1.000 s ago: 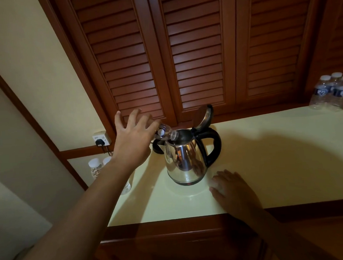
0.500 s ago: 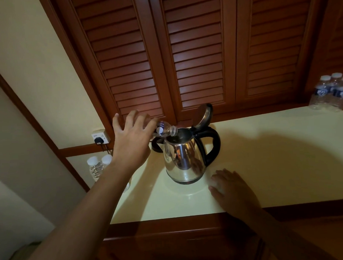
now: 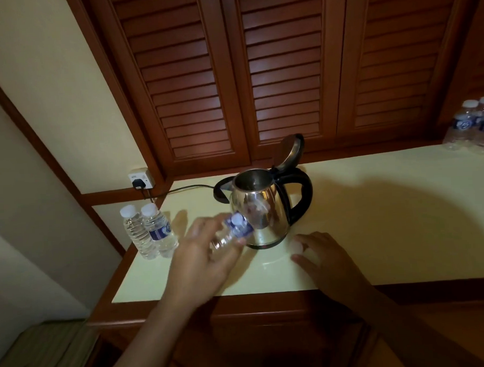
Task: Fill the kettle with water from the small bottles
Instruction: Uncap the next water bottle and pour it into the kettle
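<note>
Bottle (image 3: 232,233): lowered from kettle (image 3: 260,210) mouth, seemingly emptied, gripped by left hand (image 3: 202,257); right hand (image 3: 324,257): on worktop (image 3: 375,219) at cap (image 3: 295,246), grip unclear; lid (image 3: 289,150) open for refills.

A pale cream counter top (image 3: 375,219) with a dark wooden edge carried everything. Near its middle stood a shiny steel kettle (image 3: 260,210), upright, with its lid tipped open. A black cord (image 3: 185,188) ran leftward across the surface from behind it. Two small capped bottles (image 3: 150,231) stood touching at the left edge. More capped bottles (image 3: 474,126) were grouped at the far right. A right hand (image 3: 324,260) rested just beside the kettle, with a white cap (image 3: 295,246) at its fingertips.
</note>
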A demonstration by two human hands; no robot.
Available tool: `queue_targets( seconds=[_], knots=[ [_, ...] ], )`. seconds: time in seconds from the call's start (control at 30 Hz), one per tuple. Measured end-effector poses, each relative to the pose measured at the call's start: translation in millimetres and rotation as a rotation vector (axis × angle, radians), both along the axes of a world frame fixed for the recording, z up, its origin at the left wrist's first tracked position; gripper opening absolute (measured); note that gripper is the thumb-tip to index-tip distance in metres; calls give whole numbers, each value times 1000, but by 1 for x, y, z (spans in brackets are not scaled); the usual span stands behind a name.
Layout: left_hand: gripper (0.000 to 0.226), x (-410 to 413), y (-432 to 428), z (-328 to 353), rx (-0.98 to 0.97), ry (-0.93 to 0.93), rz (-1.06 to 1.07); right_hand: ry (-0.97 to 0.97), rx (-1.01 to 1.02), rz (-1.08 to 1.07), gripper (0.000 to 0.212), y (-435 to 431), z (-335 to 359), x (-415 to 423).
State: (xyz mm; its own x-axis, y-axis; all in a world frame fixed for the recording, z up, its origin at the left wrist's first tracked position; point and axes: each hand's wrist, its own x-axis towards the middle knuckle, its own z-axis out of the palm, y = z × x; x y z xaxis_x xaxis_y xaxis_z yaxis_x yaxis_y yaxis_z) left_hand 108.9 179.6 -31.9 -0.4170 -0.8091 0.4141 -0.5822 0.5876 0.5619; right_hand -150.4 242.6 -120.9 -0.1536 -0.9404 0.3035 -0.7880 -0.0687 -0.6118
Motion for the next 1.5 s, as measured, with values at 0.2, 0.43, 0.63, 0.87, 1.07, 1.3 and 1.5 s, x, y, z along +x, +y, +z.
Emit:
queue_targets(
  seconds=[0.2, 0.43, 0.63, 0.87, 1.07, 1.3, 1.5],
  knots=[
    [59, 9, 21, -29, 64, -162, -93, -56, 65, 133, 36, 18, 34, 9],
    [54, 7, 25, -22, 194, -151, -178, -221, 106, 152, 29, 32, 48, 6],
    [27, -14, 26, -11, 577, 128, -310, -270, -4, 139, 30, 48, 61, -6],
    [54, -69, 20, -15, 1080, 447, -450, -484, -51, 89, 36, 75, 76, -35],
    [59, -128, 11, -21, 1660, 498, -754, -440, -56, 133, 35, 99, 90, -78],
    [57, -252, 9, -21, 2120, 297, -1182, 185, -435, 9, 42, 96, 106, -185],
    [58, -374, 24, 1, 1434, 205, -892, 132, -292, -165, 59, 92, 124, -300]
  ],
)
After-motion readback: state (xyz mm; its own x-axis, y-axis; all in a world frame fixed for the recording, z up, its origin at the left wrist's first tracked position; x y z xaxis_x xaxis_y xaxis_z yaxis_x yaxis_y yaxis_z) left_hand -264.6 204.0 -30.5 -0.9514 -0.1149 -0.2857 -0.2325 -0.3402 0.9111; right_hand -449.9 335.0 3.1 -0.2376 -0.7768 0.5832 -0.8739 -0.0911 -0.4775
